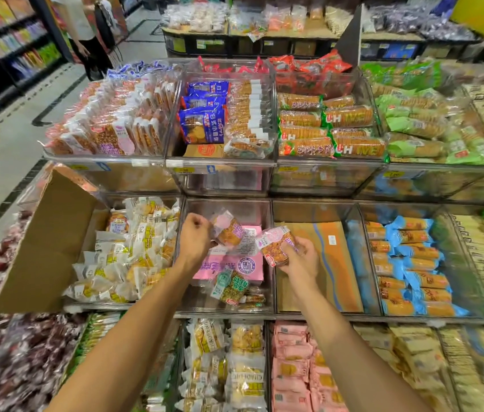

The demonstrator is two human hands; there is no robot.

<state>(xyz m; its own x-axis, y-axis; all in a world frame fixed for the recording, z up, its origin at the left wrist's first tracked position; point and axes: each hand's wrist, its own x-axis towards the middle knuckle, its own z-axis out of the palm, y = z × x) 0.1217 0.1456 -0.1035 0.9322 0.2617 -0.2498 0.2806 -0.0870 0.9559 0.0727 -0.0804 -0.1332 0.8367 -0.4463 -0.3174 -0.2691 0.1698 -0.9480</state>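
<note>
Left hand (pixel 194 234) is curled and pinches the left packet (pixel 228 230), a clear wrapper with a pink label and brown snack inside, by its edge. The packet is tilted and held in the air above the far edge of the pink box (pixel 230 264). Right hand (pixel 300 258) has its fingers wrapped round the right packet (pixel 277 246), which is the same kind. It is held up just right of the pink box, over that box's right edge. The two packets are near each other but not touching.

The pink box lies flat in the middle clear bin (pixel 243 209). A green-label packet (pixel 230 285) rests on the near edge of the pink box, with a few small packets just nearer than that, blurred.

Left of the pink box, in the next bin, is a heap of white-yellow packets (pixel 133 251) beside an open cardboard carton (pixel 53 242). Right of the pink box a brown-orange cardboard sheet (pixel 324 263) lies flat in its own bin. Further right are rows of blue packets (pixel 413 263).

Beyond the pink box, one tier up and to the left, a bin of pink-label packets (pixel 109 126) stands in rows. Straight beyond it on that tier are blue bags (pixel 205 120).
</note>
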